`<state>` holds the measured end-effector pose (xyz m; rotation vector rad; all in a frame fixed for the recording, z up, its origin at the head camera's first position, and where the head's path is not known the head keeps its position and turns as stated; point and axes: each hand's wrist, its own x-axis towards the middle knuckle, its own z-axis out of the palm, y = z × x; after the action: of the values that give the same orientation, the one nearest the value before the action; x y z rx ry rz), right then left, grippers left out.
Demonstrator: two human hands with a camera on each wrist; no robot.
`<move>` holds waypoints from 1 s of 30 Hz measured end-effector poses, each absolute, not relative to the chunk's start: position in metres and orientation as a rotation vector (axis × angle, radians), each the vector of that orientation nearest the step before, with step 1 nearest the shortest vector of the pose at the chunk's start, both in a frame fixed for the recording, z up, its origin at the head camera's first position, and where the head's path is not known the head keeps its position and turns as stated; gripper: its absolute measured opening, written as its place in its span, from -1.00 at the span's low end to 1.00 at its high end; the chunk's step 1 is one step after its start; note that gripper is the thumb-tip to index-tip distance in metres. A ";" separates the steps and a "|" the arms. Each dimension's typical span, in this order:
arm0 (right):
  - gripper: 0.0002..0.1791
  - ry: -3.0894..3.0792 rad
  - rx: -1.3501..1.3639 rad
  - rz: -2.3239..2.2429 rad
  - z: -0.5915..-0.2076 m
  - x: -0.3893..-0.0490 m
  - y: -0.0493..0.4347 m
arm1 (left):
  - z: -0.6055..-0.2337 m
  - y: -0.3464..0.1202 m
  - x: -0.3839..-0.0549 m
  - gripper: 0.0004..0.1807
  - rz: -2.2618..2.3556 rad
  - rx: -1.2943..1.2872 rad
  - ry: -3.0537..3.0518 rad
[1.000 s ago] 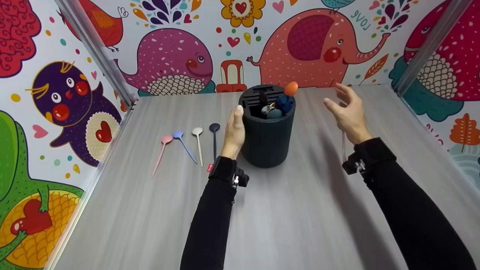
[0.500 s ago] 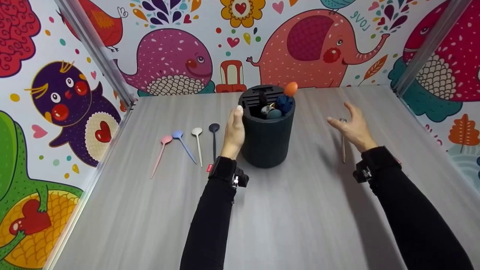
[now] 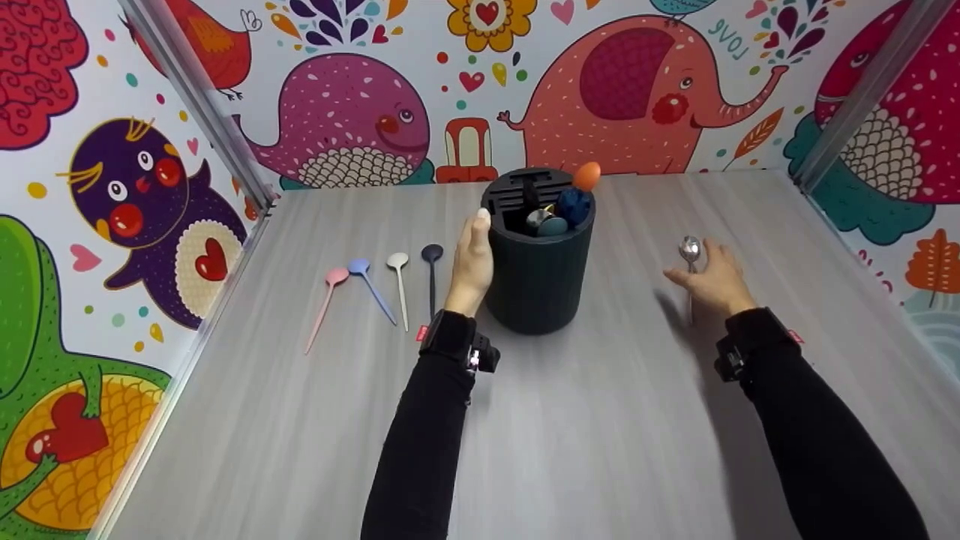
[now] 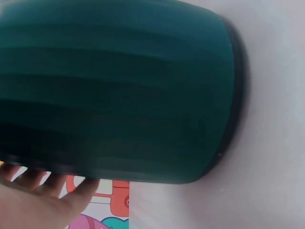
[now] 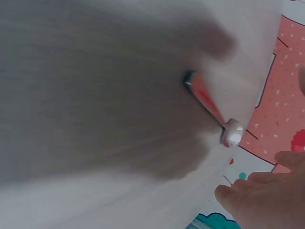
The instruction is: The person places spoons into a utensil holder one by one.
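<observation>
A dark, ribbed utensil holder (image 3: 536, 285) stands upright on the table, with a slotted top and an open section full of utensils. My left hand (image 3: 472, 262) rests on its left side, thumb up near the rim; in the left wrist view the fingers of that hand (image 4: 43, 205) touch the ribbed wall (image 4: 119, 95). To the right lies a shiny metal spoon (image 3: 690, 246), bowl toward the back wall. Over its handle is my right hand (image 3: 718, 281), thumb and fingers spread either side. The right wrist view shows the spoon (image 5: 232, 133) apart from the fingers.
Left of the holder lie a pink spoon (image 3: 336, 277), a blue spoon (image 3: 360, 267), a white spoon (image 3: 397, 260) and a dark spoon (image 3: 432, 253). An orange spoon head (image 3: 586, 176) sticks up from the holder. Printed panels (image 3: 345, 120) wall the table's back and sides.
My right hand has moved down and toward me over the metal spoon, and the spoon's bowl has come into sight. My left hand stays at the holder.
</observation>
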<state>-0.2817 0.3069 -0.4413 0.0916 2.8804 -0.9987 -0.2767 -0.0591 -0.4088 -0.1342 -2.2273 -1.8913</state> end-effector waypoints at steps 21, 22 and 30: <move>0.15 2.836 0.036 -0.796 -0.467 -0.276 0.313 | -0.407 -0.057 -0.276 -0.34 -1.890 -0.130 -2.221; 0.15 2.839 0.027 -0.779 -0.467 -0.275 0.313 | -0.407 -0.057 -0.276 -0.34 -1.891 -0.132 -2.223; 0.04 2.903 -0.058 -0.627 -0.473 -0.274 0.312 | -0.408 -0.058 -0.276 -0.31 -1.915 -0.120 -2.231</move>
<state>-0.2737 0.3124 -0.4734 -0.0578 2.9030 -0.6266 -0.2764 -0.0584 -0.4081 -0.1197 -2.2307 -1.9155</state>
